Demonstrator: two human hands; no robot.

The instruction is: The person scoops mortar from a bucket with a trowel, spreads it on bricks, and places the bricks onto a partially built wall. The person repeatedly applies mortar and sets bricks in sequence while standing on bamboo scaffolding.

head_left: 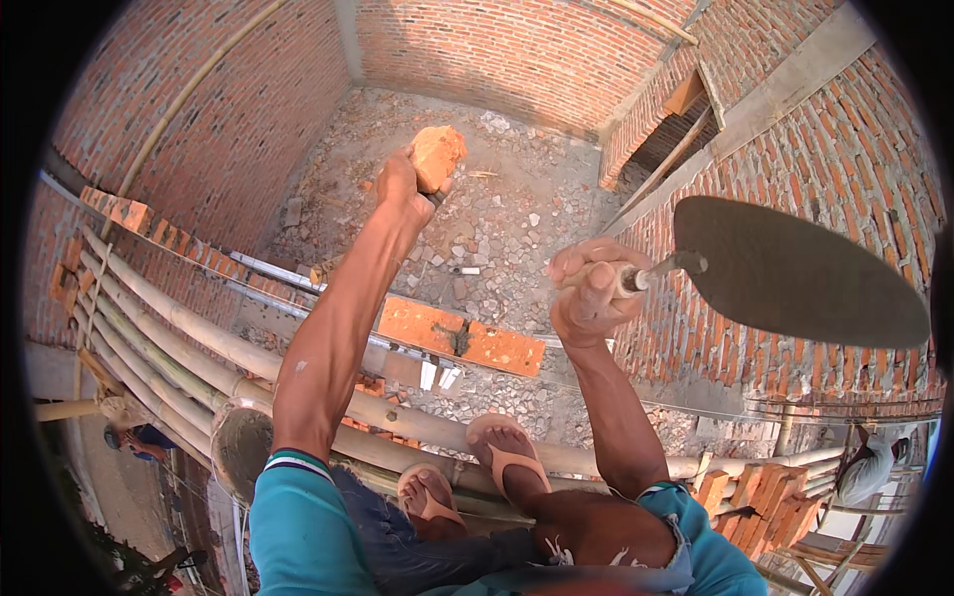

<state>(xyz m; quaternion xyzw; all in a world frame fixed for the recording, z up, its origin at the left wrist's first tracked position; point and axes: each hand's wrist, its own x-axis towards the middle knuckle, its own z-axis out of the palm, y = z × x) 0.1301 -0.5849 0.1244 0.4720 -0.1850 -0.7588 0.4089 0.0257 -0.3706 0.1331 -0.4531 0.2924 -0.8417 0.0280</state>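
My left hand point(400, 187) reaches out over the drop and is closed around an orange brick piece point(438, 157) with a rough, uneven edge. In my right hand point(594, 295) is the handle of a mason's trowel point(805, 273), its broad grey blade held out to the right. Between and below my hands, two bricks point(419, 325) lie end to end on top of a narrow wall, a dark mortar joint point(461, 339) between them. By my left elbow sits a round bucket of grey mortar point(244, 447).
My sandalled feet point(515, 459) stand on bamboo scaffold poles point(214, 343). At the right is a brick stack point(765, 507). Far below, rubble point(477, 233) covers the floor inside brick walls point(497, 50). Other people are at lower left point(144, 440) and right point(867, 469).
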